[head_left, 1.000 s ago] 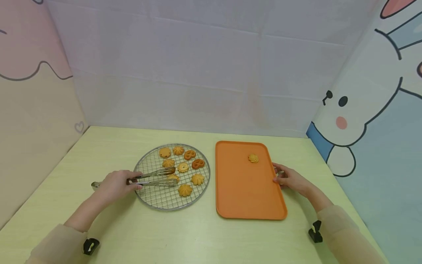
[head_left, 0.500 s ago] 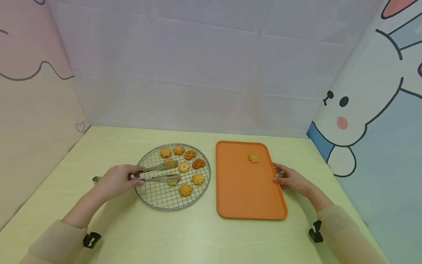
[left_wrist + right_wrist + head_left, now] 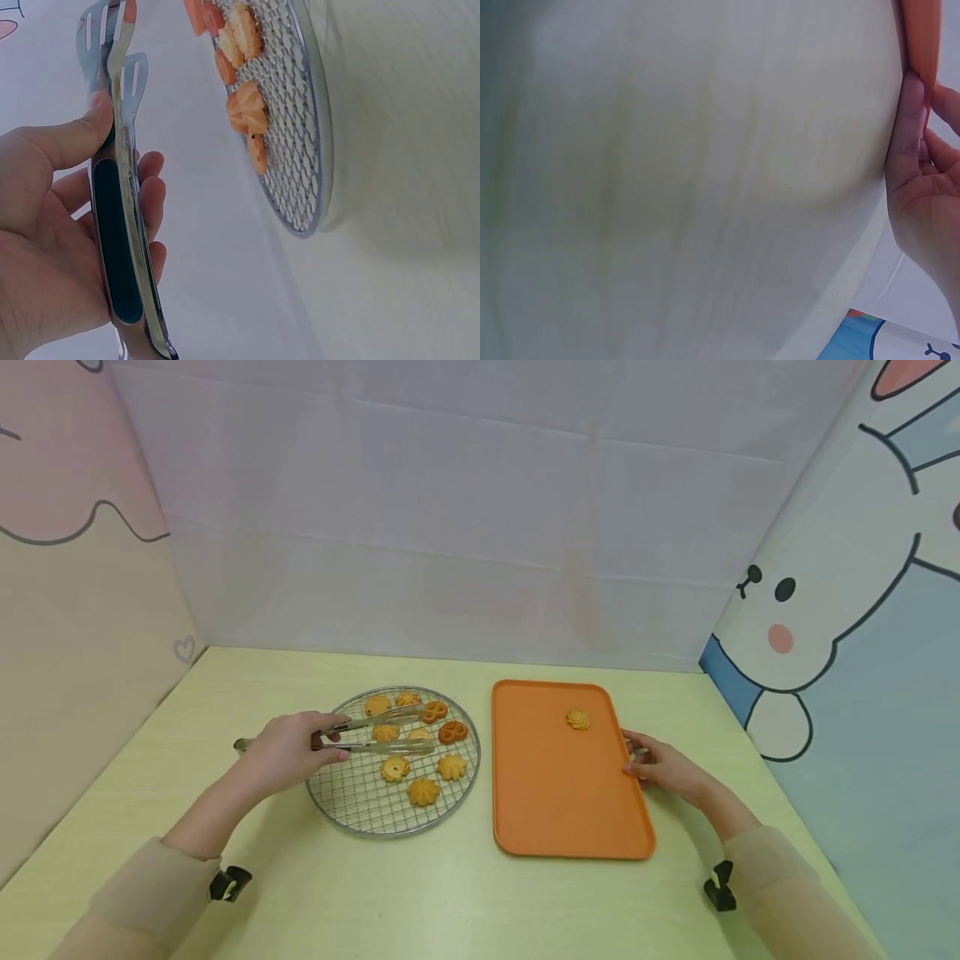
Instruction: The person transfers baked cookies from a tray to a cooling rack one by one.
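My left hand point(image 3: 291, 747) grips a pair of metal tongs point(image 3: 118, 240) with dark panels on the handles. The tongs' two slotted arms stand apart above a round wire rack point(image 3: 352, 814) in the head view. Several cookies lie on that rack, among them a flower-shaped cookie point(image 3: 423, 792) and a brown pretzel-shaped cookie point(image 3: 452, 732); the tong arms partly cover others. My right hand point(image 3: 663, 768) pinches the right edge of an orange tray point(image 3: 562, 793), thumb on its rim. One swirled cookie point(image 3: 577, 719) sits near the tray's far right corner.
Rack and tray stand side by side on a pale yellow table point(image 3: 420, 902), with a narrow gap between them. A whitish wall sheet point(image 3: 450, 527) closes off the back. Panels with cartoon drawings point(image 3: 825, 635) flank the table on both sides.
My left hand has moved the tongs away from me and slightly right, to the rack's farther cookies. A round cookie near the rack's middle is now uncovered. Right hand and tray stay put.
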A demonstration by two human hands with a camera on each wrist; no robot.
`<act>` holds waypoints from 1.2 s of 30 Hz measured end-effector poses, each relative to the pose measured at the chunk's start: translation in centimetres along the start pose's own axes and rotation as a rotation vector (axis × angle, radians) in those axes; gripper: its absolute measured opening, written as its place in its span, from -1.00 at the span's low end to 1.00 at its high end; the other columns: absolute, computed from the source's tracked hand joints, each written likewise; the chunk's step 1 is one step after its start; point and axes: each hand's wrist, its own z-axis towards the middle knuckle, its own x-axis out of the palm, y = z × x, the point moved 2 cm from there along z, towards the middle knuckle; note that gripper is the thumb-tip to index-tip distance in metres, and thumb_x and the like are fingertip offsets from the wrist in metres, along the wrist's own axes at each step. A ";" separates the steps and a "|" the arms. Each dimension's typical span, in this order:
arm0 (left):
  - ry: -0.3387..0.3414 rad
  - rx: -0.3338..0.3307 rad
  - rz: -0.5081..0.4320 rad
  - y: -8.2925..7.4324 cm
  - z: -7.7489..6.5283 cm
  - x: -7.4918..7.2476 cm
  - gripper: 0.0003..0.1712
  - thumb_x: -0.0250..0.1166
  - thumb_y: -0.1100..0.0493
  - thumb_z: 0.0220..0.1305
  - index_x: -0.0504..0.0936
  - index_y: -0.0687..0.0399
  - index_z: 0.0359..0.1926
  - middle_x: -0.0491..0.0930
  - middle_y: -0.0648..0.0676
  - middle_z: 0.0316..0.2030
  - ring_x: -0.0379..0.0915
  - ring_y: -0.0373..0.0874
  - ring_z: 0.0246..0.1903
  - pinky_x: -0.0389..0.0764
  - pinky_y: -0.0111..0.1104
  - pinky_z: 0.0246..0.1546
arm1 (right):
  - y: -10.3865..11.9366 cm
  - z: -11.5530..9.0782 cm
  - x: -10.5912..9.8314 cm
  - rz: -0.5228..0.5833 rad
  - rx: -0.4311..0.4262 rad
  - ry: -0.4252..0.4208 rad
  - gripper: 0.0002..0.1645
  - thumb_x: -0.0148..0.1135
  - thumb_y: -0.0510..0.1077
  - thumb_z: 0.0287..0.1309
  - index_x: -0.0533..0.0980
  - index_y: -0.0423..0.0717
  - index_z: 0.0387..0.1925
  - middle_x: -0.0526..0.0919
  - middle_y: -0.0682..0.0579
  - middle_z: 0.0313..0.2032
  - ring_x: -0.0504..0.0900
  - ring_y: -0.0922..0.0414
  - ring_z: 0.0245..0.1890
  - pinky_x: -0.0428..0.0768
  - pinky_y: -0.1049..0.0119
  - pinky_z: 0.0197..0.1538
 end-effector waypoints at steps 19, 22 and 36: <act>-0.012 0.029 -0.033 -4.3 4.7 -0.1 -0.40 0.34 0.00 0.18 0.48 0.09 0.22 0.49 0.01 -0.48 0.24 -0.17 -0.58 0.27 -0.34 -0.57 | -0.3 0.1 -0.2 -0.002 0.002 0.000 -0.15 0.16 -0.16 0.27 -0.04 -0.32 0.42 0.25 -0.32 0.13 0.41 0.05 -0.15 0.57 0.38 -0.23; -0.012 0.036 -0.042 -5.1 5.4 0.1 -0.40 0.34 0.00 0.19 0.47 0.07 0.23 0.55 0.02 -0.37 0.27 -0.17 -0.57 0.29 -0.34 -0.56 | -0.2 0.1 -0.1 0.001 -0.001 0.001 -0.15 0.16 -0.17 0.27 -0.04 -0.33 0.42 0.26 -0.33 0.12 0.41 0.06 -0.16 0.57 0.38 -0.23; -0.037 0.084 -0.072 -8.5 8.9 1.2 -0.40 0.31 -0.06 0.21 0.46 -0.01 0.25 0.64 0.03 -0.13 0.42 -0.16 -0.43 0.40 -0.30 -0.41 | -0.1 0.1 -0.1 -0.002 -0.008 0.000 -0.16 0.15 -0.18 0.27 -0.03 -0.32 0.42 0.27 -0.32 0.12 0.41 0.06 -0.17 0.57 0.37 -0.25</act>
